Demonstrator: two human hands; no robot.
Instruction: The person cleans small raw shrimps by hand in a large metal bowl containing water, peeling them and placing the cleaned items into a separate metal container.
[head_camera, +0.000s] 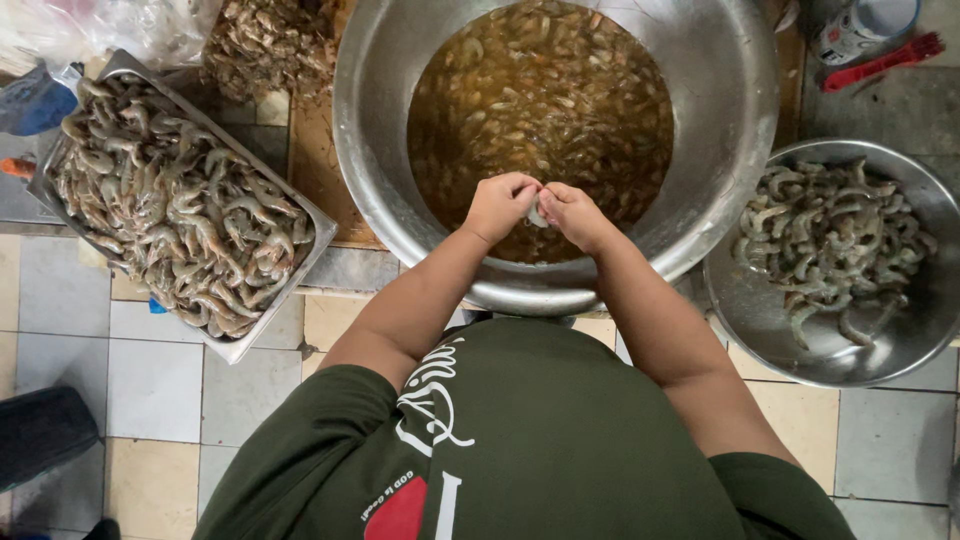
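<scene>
My left hand (497, 205) and my right hand (574, 214) meet over the near rim of a big steel basin (380, 150), both pinching one small pale shrimp (538, 213) between the fingertips. The basin holds brownish water full of shrimp (540, 100). Most of the held shrimp is hidden by my fingers.
A rectangular metal tray (255, 338) heaped with whole shrimp lies at the left. A round steel bowl (860, 345) with peeled shrimp sits at the right. A pile of shells (265, 40) is at the back left, a red brush (880, 62) and a can (862, 25) at the back right. Tiled floor lies below.
</scene>
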